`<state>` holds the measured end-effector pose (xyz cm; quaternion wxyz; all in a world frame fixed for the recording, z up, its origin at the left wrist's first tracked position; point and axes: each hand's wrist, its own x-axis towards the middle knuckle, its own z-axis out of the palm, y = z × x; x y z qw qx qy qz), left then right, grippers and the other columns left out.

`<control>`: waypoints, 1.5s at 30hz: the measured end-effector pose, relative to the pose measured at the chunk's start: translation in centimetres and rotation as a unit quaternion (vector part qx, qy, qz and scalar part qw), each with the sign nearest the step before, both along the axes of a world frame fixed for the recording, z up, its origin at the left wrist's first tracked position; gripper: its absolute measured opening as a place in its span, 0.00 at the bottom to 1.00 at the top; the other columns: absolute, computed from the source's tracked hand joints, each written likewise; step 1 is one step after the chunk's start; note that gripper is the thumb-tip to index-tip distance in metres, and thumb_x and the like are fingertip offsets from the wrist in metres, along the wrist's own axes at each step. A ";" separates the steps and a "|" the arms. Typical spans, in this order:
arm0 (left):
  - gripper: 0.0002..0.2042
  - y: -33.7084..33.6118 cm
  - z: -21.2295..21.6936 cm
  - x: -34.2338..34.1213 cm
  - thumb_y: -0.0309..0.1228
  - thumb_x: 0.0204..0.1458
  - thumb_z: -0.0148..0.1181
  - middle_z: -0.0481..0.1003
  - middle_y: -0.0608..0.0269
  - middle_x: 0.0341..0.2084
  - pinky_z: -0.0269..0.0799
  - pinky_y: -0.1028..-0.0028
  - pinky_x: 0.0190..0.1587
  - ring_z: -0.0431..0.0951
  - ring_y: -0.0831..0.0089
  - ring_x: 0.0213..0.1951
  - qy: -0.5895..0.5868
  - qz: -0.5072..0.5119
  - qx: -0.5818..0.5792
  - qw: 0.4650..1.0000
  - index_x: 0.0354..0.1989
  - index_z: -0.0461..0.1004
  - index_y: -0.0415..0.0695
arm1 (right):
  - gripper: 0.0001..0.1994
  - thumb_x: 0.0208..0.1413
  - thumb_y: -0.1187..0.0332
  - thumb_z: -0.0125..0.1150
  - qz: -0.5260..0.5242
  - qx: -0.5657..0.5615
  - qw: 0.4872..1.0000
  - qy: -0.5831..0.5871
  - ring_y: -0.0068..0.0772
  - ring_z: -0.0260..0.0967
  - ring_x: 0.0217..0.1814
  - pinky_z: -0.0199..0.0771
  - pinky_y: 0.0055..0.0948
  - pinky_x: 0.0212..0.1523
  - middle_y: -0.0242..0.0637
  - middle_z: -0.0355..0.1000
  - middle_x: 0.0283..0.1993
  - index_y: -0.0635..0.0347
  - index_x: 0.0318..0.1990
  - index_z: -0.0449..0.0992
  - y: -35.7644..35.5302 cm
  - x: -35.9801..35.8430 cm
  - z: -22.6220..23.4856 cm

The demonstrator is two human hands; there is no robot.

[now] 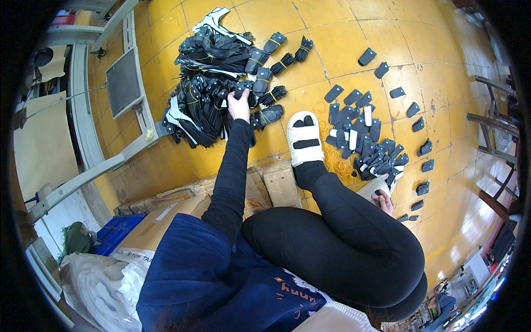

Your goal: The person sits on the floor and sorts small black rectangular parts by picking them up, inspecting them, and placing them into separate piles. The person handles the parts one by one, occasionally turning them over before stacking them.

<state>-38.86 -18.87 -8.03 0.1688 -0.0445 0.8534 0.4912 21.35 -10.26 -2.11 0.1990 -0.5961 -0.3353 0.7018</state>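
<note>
My left hand (239, 106) reaches forward at the end of a black sleeve and closes on a small black bundle (238, 91) at the near edge of a big heap of black bundled parts (207, 77) tied with yellow bands. My right hand (384, 201) shows just past my bent knee and grips a pale flat piece (372, 187), next to a spread of loose black flat pieces (359, 133) on the yellow tiled floor. My foot in a white sandal (304, 137) rests between the heap and the loose pieces.
Yellow rubber bands (333, 161) lie by the sandal. Flattened cardboard (279, 182) is under my legs. A grey metal frame (138, 113) stands at the left, with a cardboard box (160, 218), a blue crate (119, 227) and a white bag (102, 285) beside me.
</note>
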 end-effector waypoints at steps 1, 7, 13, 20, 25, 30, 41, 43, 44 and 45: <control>0.26 0.2 -0.2 0.0 0.38 0.41 0.70 0.76 0.52 0.40 0.67 0.70 0.49 0.74 0.65 0.43 0.010 -0.003 -0.024 1.000 0.45 0.71 0.33 | 0.15 0.63 0.70 0.48 0.000 0.000 1.000 -0.002 0.26 0.72 0.44 0.68 0.22 0.48 0.41 0.76 0.40 0.66 0.55 0.67 0.0 0.0 0.1; 0.24 -0.1 -1.5 -1.2 0.37 0.37 0.73 0.77 0.53 0.34 0.69 0.69 0.45 0.76 0.65 0.37 0.057 0.020 -0.044 0.997 0.38 0.73 0.33 | 0.15 0.63 0.70 0.48 0.006 -0.011 1.000 -0.004 0.25 0.72 0.42 0.67 0.21 0.48 0.40 0.76 0.39 0.66 0.55 0.66 -0.1 -1.3 0.3; 0.18 -0.1 0.5 1.0 0.41 0.46 0.66 0.77 0.50 0.31 0.68 0.58 0.39 0.76 0.50 0.35 0.127 0.030 -0.144 0.981 0.35 0.72 0.40 | 0.15 0.63 0.70 0.48 0.000 -0.007 1.000 -0.027 0.25 0.71 0.42 0.67 0.21 0.48 0.39 0.76 0.39 0.67 0.55 0.66 0.0 -1.5 1.4; 0.06 -0.6 1.8 3.2 0.26 0.54 0.55 0.69 0.54 0.25 0.65 0.65 0.43 0.71 0.60 0.36 0.220 0.001 -0.024 0.975 0.34 0.65 0.39 | 0.15 0.64 0.70 0.48 0.002 -0.007 1.000 -0.016 0.25 0.71 0.43 0.67 0.21 0.49 0.40 0.76 0.40 0.67 0.55 0.66 0.0 -1.5 1.5; 0.09 0.7 2.7 3.3 0.25 0.57 0.50 0.73 0.49 0.33 0.68 0.67 0.42 0.75 0.58 0.36 0.174 -0.064 0.033 0.982 0.44 0.64 0.38 | 0.15 0.64 0.70 0.48 0.006 -0.009 1.000 -0.024 0.25 0.71 0.43 0.67 0.21 0.49 0.41 0.75 0.40 0.67 0.55 0.66 -0.1 -1.5 1.6; 0.12 4.6 2.3 0.1 0.33 0.60 0.47 0.74 0.43 0.39 0.68 0.63 0.45 0.75 0.50 0.42 0.158 -0.125 0.021 0.979 0.45 0.68 0.36 | 0.15 0.64 0.70 0.48 0.005 0.001 1.000 -0.006 0.25 0.71 0.43 0.66 0.21 0.49 0.41 0.75 0.41 0.67 0.55 0.66 0.2 -1.4 1.6; 0.23 10.2 0.6 -1.3 0.38 0.43 0.68 0.75 0.48 0.41 0.69 0.64 0.50 0.74 0.54 0.47 0.183 -0.378 -0.125 0.899 0.46 0.70 0.40 | 0.15 0.64 0.70 0.47 0.006 0.002 1.000 -0.030 0.25 0.71 0.43 0.67 0.20 0.47 0.40 0.75 0.41 0.67 0.55 0.66 -0.2 -2.1 1.8; 0.22 10.7 1.0 -1.0 0.38 0.45 0.66 0.76 0.48 0.41 0.69 0.63 0.49 0.75 0.54 0.47 0.155 -0.366 -0.144 0.907 0.46 0.69 0.41 | 0.15 0.64 0.70 0.47 0.007 0.004 0.999 -0.032 0.25 0.72 0.43 0.67 0.20 0.47 0.39 0.76 0.40 0.67 0.55 0.66 -0.3 -1.6 1.8; 0.21 10.8 1.2 -1.4 0.38 0.46 0.65 0.76 0.48 0.43 0.69 0.64 0.50 0.75 0.56 0.47 0.111 -0.357 -0.141 0.917 0.46 0.69 0.42 | 0.15 0.64 0.69 0.47 0.006 0.003 1.000 -0.027 0.25 0.72 0.43 0.67 0.20 0.46 0.39 0.76 0.40 0.67 0.56 0.66 -0.4 -2.0 2.1; 0.23 10.7 1.3 -1.9 0.39 0.47 0.64 0.75 0.45 0.44 0.69 0.65 0.51 0.76 0.56 0.48 0.062 -0.351 -0.123 0.926 0.49 0.70 0.39 | 0.16 0.64 0.69 0.47 0.006 0.002 1.000 -0.021 0.24 0.72 0.43 0.67 0.19 0.46 0.39 0.76 0.40 0.67 0.56 0.66 -0.4 -2.4 2.3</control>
